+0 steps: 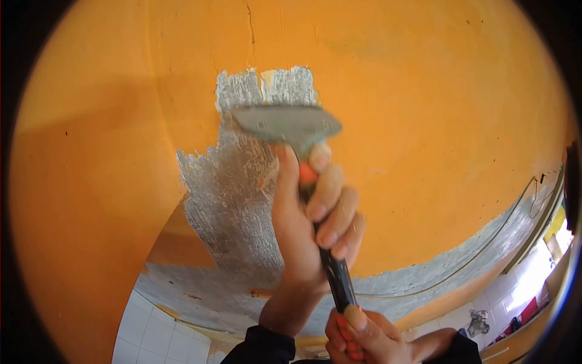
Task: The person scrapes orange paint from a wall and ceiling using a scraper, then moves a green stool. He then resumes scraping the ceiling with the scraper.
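A wall scraper (288, 122) with a broad metal blade and a long black and red handle is raised against the orange wall (424, 158). My left hand (315, 212) wraps around the upper handle just below the blade, thumb on the left side and fingers on the right. Lower down, my right hand (367, 337) is closed around the red end of the handle. The blade lies over a bare grey patch (236, 200) with ragged paint edges; some of that patch is hidden behind the blade and my left hand.
A crack (250, 24) runs up the paint above the patch. Along the lower wall curves a grey scraped band (424, 276), with a cable across it. White tiles (151, 327) show at the lower left. Bright clutter stands at the right edge.
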`<state>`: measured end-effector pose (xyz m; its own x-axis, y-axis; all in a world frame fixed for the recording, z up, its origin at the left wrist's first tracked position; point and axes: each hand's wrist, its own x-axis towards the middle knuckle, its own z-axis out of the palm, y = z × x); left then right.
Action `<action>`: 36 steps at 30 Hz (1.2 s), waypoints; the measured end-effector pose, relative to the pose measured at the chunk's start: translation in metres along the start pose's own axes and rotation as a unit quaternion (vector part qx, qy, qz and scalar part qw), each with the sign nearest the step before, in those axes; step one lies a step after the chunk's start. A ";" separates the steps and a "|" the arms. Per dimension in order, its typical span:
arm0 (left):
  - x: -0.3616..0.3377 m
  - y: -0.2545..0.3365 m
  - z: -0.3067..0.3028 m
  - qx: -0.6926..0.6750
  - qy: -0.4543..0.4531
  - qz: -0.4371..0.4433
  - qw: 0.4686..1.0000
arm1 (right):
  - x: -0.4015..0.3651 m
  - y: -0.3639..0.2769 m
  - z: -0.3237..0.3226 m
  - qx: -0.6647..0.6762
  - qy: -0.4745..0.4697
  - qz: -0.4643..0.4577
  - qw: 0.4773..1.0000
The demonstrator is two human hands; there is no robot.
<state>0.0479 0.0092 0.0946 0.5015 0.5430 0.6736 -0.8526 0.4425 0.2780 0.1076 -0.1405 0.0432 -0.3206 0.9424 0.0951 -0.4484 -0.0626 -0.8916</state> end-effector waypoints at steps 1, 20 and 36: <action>-0.005 -0.003 -0.003 -0.001 -0.003 0.001 1.000 | 0.001 -0.002 -0.001 -0.007 -0.003 -0.002 1.000; 0.008 0.006 0.012 -0.040 -0.009 -0.008 0.999 | 0.005 -0.005 0.007 0.065 -0.017 0.027 0.997; 0.009 0.007 0.006 0.019 0.009 -0.015 1.000 | 0.015 0.001 -0.006 0.017 -0.046 -0.031 0.998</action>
<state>0.0455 0.0129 0.1072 0.5290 0.5433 0.6519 -0.8420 0.4320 0.3233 0.1071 -0.1242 0.0412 -0.3662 0.9106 0.1913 -0.4977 -0.0180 -0.8672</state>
